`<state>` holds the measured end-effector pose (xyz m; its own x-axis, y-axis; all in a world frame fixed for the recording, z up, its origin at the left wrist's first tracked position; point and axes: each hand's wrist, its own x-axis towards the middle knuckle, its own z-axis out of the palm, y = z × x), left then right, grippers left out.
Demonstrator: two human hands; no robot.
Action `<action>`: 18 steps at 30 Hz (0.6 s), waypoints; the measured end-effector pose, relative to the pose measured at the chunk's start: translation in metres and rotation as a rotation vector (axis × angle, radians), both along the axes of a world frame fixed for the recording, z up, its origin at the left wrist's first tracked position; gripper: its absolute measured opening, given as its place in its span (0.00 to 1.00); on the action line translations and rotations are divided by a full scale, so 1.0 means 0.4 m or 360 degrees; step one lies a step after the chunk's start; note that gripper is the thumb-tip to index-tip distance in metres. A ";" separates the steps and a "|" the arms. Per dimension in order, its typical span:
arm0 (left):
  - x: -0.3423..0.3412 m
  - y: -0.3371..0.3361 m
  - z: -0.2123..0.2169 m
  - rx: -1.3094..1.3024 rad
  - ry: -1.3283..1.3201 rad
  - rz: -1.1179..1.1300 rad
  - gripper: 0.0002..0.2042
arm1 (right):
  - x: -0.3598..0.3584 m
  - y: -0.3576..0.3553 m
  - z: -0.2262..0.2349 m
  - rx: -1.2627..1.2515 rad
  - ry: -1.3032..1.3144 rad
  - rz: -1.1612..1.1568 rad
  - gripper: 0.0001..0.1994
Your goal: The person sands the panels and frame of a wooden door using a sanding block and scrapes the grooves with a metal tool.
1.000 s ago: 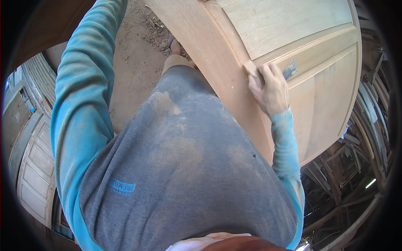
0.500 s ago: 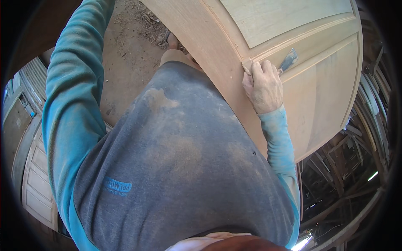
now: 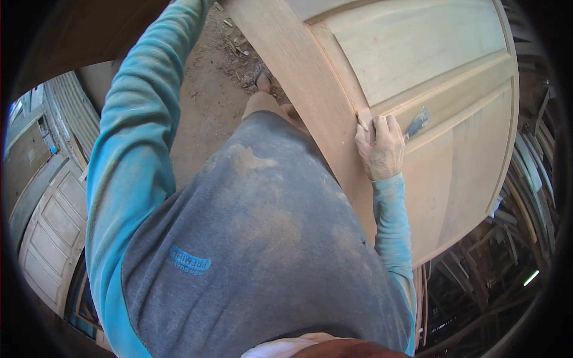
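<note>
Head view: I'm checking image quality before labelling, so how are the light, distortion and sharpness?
Head view: strong daylight falls on the pale wooden door and the right hand; the fisheye lens bends the door's edges toward the rim, with black corners; the shed clutter at lower right sits in deep shadow; the left hand is out of frame.

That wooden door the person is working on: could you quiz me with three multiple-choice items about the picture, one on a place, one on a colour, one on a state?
1. Where does the right hand rest?
A. on the wooden door, at a panel corner
B. on the dirt floor
C. on the person's knee

2. What colour are the sleeves?
A. red
B. turquoise blue
C. white

3. What state is the putty knife in?
A. lying on the ground
B. leaning against a wall
C. held in the right hand, blade against the door

Answers: 1 A, the fingers press on the moulding where the panels meet. 2 B, both forearms show turquoise cloth. 3 C, the blade sticks out past the fingers onto the wood.
</note>
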<state>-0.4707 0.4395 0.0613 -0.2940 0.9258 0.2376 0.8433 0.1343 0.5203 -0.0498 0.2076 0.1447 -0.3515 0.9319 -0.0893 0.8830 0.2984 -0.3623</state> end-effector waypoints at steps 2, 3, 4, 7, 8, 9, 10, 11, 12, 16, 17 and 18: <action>0.007 0.005 -0.001 0.0010 -0.0076 0.0006 0.18 | -0.056 0.060 -0.034 0.0078 0.0158 0.0043 0.11; 0.006 0.007 0.000 0.0048 -0.0002 0.0017 0.18 | -0.090 0.094 -0.043 0.0087 0.0244 0.0038 0.11; 0.009 0.008 -0.001 0.0055 -0.0039 0.0015 0.18 | -0.129 0.133 -0.049 0.0096 0.0329 0.0032 0.11; -0.028 0.015 -0.019 0.0119 -0.0061 -0.0033 0.18 | -0.228 0.194 -0.031 0.0040 0.0720 -0.0139 0.12; -0.056 0.008 -0.014 0.0137 -0.0051 -0.0030 0.18 | -0.256 0.196 -0.012 0.0032 0.0836 -0.0182 0.12; -0.058 0.007 -0.015 0.0166 -0.0058 -0.0038 0.17 | -0.264 0.190 0.000 0.0014 0.0916 -0.0255 0.12; -0.060 0.001 -0.013 0.0195 -0.0060 -0.0042 0.17 | -0.266 0.186 0.006 -0.0037 0.0926 -0.0329 0.12; -0.064 -0.019 -0.008 0.0216 -0.0062 -0.0039 0.16 | -0.264 0.177 0.010 -0.0098 0.0934 -0.0398 0.13; -0.059 -0.017 -0.010 0.0241 -0.0249 -0.0036 0.16 | -0.262 0.176 0.011 -0.0125 0.0939 -0.0496 0.13; 0.054 -0.155 0.089 0.0208 -0.0850 -0.0221 0.19 | -0.236 0.142 0.006 -0.0360 0.1011 -0.0828 0.13; 0.095 -0.214 0.110 0.0067 -0.0975 -0.0491 0.18 | -0.242 0.139 0.008 -0.0377 0.1087 -0.0881 0.13; 0.152 -0.256 0.127 0.0107 -0.1024 -0.0803 0.21 | -0.254 0.130 0.014 -0.0411 0.1146 -0.0940 0.13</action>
